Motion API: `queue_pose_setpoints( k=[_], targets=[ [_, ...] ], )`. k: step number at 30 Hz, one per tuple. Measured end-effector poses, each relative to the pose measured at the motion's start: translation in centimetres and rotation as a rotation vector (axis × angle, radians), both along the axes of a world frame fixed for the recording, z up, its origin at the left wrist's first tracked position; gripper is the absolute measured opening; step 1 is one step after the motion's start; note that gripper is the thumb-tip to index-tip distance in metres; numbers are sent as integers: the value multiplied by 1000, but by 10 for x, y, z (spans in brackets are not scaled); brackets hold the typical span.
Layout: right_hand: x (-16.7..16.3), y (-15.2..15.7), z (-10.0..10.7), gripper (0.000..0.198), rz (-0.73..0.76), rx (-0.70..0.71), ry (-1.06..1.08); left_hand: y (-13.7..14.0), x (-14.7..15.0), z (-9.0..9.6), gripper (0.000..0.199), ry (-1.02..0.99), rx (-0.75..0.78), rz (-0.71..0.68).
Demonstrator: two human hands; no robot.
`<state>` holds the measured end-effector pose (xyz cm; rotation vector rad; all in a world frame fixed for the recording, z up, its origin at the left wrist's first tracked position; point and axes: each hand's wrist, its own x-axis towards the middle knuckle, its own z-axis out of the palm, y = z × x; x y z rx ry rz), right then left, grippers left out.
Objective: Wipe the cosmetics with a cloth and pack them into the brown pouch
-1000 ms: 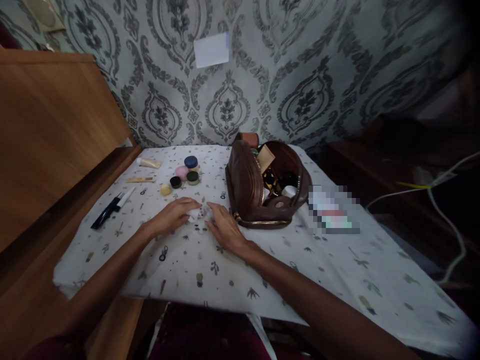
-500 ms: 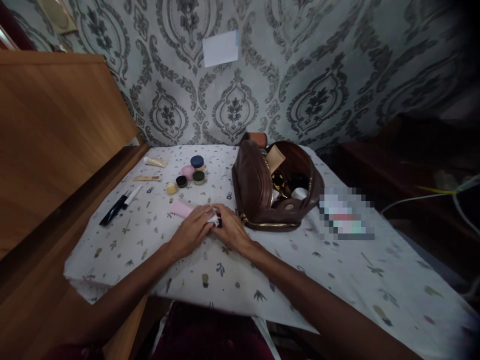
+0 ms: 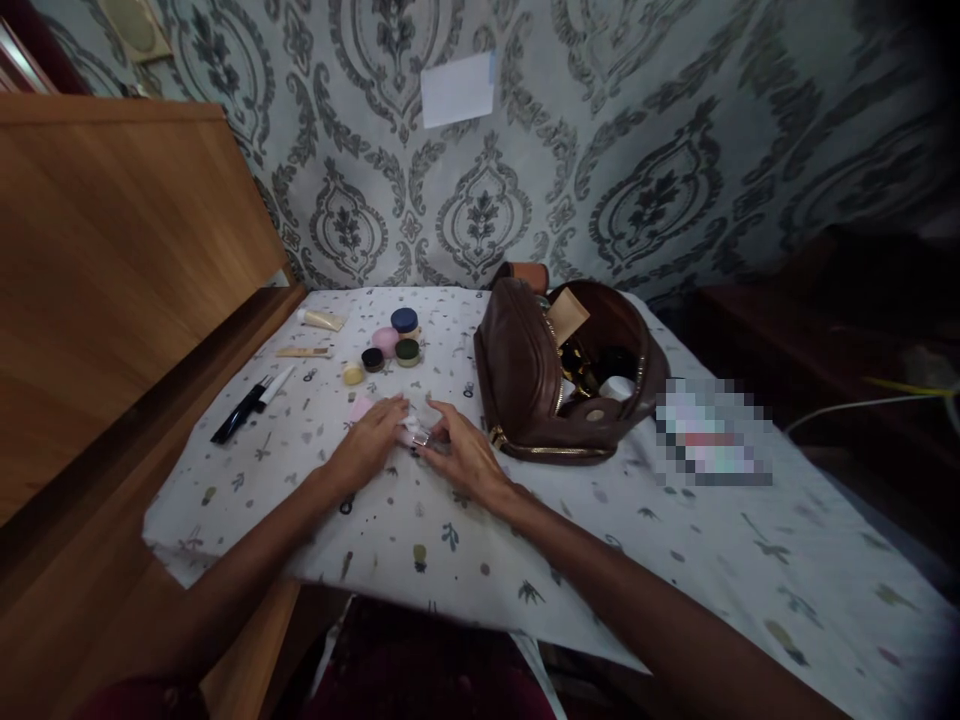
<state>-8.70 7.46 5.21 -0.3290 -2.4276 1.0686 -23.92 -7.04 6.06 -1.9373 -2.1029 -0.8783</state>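
Observation:
Near the middle of the table, my left hand (image 3: 369,441) is closed over a pink squeeze tube (image 3: 361,408). The tube's flat end shows beyond the knuckles and its middle is hidden. On the other side of this hand, a pale, partly clear piece with a shiny silver band (image 3: 420,439) sticks out between the hands; whether it belongs to the tube I cannot tell. My right hand (image 3: 466,456) curves around that silver end, thumb and forefinger apart, the thumb close to or touching it. Several small cosmetic jars (image 3: 385,342) stand just beyond my left hand.
A brown leather bag (image 3: 517,370) stands open at right, filled with cosmetics. Farther right lies a blurred-out item (image 3: 712,435). At left are a cream tube (image 3: 322,320), a thin beige stick (image 3: 303,352) and black and white pens (image 3: 244,410). A wooden panel (image 3: 135,200) borders the left.
My hands have drawn slightly apart, and the right thumb and forefinger have spread. More of the pale, silver-banded piece shows between them. The whole view has shifted a little.

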Motion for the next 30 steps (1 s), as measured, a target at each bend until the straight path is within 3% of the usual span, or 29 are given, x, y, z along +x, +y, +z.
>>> queue_pose_setpoints(
  k=[5, 10, 15, 21, 24, 30],
  targets=[
    [0, 1, 3, 24, 43, 80, -9, -14, -46, 2, 34, -126, -53, 298],
    [1, 0, 4, 21, 66, 157, 9, -17, -58, 6, 28, -153, 3, 372],
    [2, 0, 4, 21, 77, 181, 1, -10, -14, 14, 27, 13, 140, 273],
    [-1, 2, 0, 8, 48, 203, -35, 0, 34, 17, 24, 313, 102, 2],
    [-1, 1, 0, 9, 44, 211, -32, 1, 30, 15, 24, 317, 83, 19],
    [0, 0, 3, 10, 41, 177, -8, -12, -11, 11, 24, 202, 46, 184]
  ],
)
